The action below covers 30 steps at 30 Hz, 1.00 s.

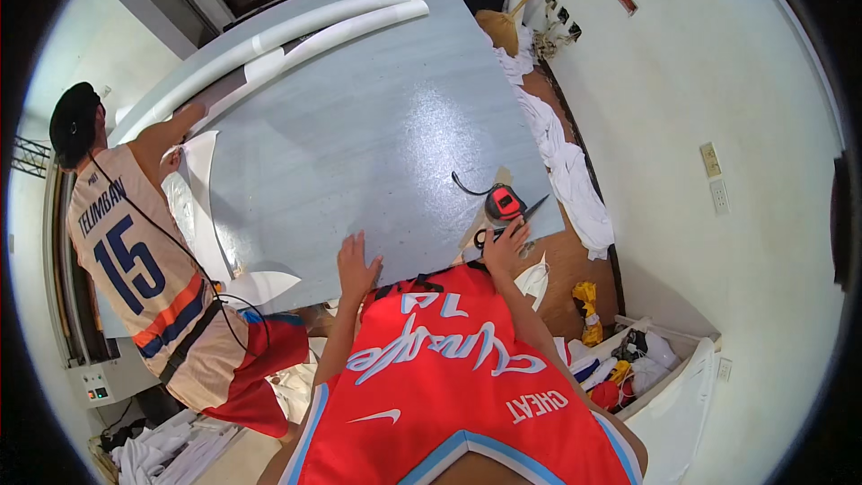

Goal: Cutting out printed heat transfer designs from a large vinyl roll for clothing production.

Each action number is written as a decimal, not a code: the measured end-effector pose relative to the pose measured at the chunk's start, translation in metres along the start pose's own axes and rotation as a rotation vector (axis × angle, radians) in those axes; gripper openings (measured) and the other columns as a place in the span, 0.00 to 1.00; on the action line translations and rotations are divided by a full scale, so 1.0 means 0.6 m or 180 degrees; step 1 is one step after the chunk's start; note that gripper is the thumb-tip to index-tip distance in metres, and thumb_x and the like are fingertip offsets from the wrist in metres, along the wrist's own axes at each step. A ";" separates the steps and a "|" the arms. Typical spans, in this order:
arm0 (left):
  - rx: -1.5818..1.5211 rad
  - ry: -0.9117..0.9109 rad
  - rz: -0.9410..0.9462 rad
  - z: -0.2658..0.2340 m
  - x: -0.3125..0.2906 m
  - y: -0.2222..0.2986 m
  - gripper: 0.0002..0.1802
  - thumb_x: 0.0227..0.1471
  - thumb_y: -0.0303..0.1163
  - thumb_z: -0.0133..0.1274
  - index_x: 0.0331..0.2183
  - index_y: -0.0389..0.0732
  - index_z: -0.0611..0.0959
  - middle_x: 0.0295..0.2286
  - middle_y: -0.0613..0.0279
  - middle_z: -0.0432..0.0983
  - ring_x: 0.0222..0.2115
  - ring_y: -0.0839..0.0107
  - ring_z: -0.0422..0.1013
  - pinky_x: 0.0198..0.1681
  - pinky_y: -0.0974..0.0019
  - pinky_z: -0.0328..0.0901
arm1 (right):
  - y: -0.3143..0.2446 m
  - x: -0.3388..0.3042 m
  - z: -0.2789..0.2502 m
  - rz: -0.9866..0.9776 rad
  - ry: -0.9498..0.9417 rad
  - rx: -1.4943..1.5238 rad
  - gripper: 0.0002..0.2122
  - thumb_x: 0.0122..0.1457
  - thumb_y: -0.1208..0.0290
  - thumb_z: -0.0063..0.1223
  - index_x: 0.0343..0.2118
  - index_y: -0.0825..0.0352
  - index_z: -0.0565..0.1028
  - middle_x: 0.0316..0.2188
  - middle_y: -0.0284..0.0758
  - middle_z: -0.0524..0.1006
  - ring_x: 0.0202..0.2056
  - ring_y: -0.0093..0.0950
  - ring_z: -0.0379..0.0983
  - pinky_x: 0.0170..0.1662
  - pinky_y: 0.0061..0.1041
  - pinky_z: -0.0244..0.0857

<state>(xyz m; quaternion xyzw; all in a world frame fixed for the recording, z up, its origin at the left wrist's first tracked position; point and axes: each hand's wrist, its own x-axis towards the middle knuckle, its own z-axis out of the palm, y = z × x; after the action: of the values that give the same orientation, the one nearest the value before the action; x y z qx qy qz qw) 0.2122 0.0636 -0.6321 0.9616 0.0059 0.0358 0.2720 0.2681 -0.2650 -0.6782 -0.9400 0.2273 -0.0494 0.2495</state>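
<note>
My left hand (357,264) lies on the near edge of a large grey-blue table (359,135), its fingers stretched out and nothing under them that I can see. To its right, my right hand (503,250) rests at the same edge with fingers apart. Those fingers reach over the black-handled scissors (537,207), whose blade points to the far right. Just beyond the fingertips stands a red and black tape measure (505,204), with a black wrist strap (467,187) trailing left. A tan strip (474,226) lies beneath these tools.
Two long white rolls (350,29) lie along the table's far left side. A co-worker (148,242) leans over the left edge, one arm at white cut pieces (205,189). White cloth (570,180) and a broom (501,29) are on the right; a bin of fabric (633,364) stands near right.
</note>
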 end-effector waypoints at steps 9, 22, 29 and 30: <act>0.1102 0.0306 -0.0503 0.035 -0.009 -0.051 0.47 0.47 0.54 0.52 0.61 0.42 0.54 0.61 0.44 0.43 0.63 0.51 0.39 0.62 0.44 0.32 | -0.010 -0.001 0.011 0.0032 0.0275 -0.0022 0.38 0.59 0.55 0.44 0.63 0.73 0.41 0.61 0.61 0.40 0.63 0.57 0.34 0.63 0.49 0.33; 0.0922 0.0326 -0.0659 0.055 0.021 -0.074 0.47 0.46 0.55 0.52 0.61 0.45 0.56 0.62 0.50 0.42 0.63 0.55 0.38 0.63 0.45 0.31 | -0.018 0.019 0.049 -0.0017 0.0397 -0.0163 0.38 0.59 0.56 0.43 0.63 0.73 0.40 0.61 0.62 0.40 0.63 0.57 0.35 0.63 0.50 0.34; 0.0865 0.0103 -0.0799 0.062 0.058 -0.106 0.47 0.44 0.55 0.54 0.60 0.44 0.58 0.62 0.51 0.44 0.64 0.56 0.39 0.63 0.45 0.31 | -0.039 0.036 0.074 -0.0028 0.0470 -0.0301 0.38 0.58 0.57 0.44 0.63 0.72 0.41 0.61 0.61 0.43 0.63 0.57 0.36 0.62 0.50 0.36; 0.0884 0.0342 -0.0684 0.063 0.061 -0.111 0.47 0.44 0.55 0.54 0.60 0.44 0.58 0.62 0.51 0.44 0.64 0.56 0.39 0.63 0.45 0.31 | -0.043 0.037 0.078 -0.0012 0.0487 -0.0308 0.38 0.58 0.57 0.44 0.63 0.72 0.41 0.61 0.61 0.43 0.63 0.57 0.36 0.62 0.50 0.36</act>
<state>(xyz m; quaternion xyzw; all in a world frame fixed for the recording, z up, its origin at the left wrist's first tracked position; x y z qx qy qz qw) 0.2519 0.1018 -0.6965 0.9805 0.1280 0.0567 0.1381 0.3080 -0.2340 -0.7066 -0.9449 0.2461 -0.1104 0.1856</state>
